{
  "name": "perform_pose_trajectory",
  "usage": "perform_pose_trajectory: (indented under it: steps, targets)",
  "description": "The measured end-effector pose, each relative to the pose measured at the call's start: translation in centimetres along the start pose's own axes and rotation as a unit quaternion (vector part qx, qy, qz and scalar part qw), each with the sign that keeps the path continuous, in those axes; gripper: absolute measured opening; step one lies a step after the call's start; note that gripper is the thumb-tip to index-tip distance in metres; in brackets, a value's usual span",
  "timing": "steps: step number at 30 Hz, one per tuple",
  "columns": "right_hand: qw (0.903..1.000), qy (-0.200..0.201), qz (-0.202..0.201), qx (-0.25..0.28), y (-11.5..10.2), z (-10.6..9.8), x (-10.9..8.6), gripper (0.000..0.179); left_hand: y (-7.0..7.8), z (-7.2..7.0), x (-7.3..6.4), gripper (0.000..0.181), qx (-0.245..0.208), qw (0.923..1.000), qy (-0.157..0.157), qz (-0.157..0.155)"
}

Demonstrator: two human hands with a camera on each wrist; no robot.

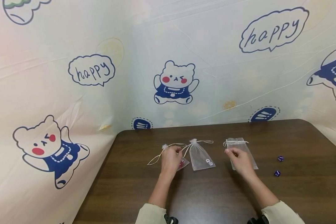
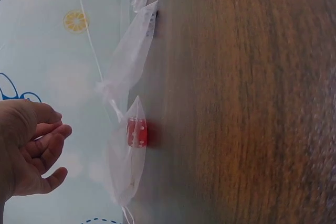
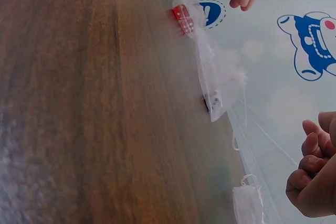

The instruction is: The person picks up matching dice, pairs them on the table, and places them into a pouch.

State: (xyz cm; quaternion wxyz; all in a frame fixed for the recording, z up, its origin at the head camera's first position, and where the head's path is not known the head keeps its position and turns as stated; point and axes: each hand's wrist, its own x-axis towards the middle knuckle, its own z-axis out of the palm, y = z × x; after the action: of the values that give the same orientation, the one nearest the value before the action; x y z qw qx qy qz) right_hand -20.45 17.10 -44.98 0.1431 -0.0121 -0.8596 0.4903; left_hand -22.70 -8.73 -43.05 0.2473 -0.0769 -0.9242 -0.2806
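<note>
My left hand (image 1: 171, 161) hovers over a small sheer drawstring pouch (image 2: 122, 177), its fingers loosely bent and holding nothing. Red dice (image 2: 137, 132) show through that pouch, which the hand partly hides in the head view. To its right lies a second sheer pouch (image 1: 198, 155), gathered at the neck, with white dice (image 1: 209, 162) at its bottom. My right hand (image 1: 242, 163) is over a third, flat pouch (image 1: 237, 142) with its cord across the top. In the right wrist view the fingers (image 3: 311, 163) are loosely curled, apart from the pouch.
Two dark blue dice, one farther back (image 1: 281, 158) and one nearer (image 1: 277, 173), lie right of the flat pouch. All rest on a dark brown wooden table (image 1: 123, 186). A printed cloth (image 1: 212, 77) with bears hangs behind the table's back edge.
</note>
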Motion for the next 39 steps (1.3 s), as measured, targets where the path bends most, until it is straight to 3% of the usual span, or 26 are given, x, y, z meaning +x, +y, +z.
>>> perform_pose_trajectory:
  steps: [8,13,17,25,33,39]
  targets:
    - [1.0000,0.000,-0.007,0.004,-0.1,-0.3,-0.2,0.026,0.2,0.3,0.0,0.007,0.001,0.9997,-0.021,-0.008]
    - [0.9999,0.003,-0.002,0.009,0.0,-0.7,-0.2,0.027,0.5,0.6,-0.1,0.009,0.013,0.9997,-0.022,0.003]
    - [0.9998,0.017,0.010,-0.006,0.0,-1.3,-0.3,0.030,1.1,1.0,0.0,0.008,0.029,0.9988,-0.021,0.033]
    - [0.9985,0.038,0.040,0.004,-0.4,-2.6,-0.8,0.037,3.9,2.6,0.0,0.027,0.060,0.9918,-0.058,0.097]
    - [0.9966,0.053,0.059,0.021,-0.8,-3.6,-1.4,0.042,6.9,4.8,-0.4,0.032,0.096,0.9767,-0.058,0.183]
    - [0.9952,0.066,0.061,0.038,-0.8,-3.9,-1.7,0.040,9.0,5.7,-0.3,0.036,0.126,0.9629,-0.080,0.225]
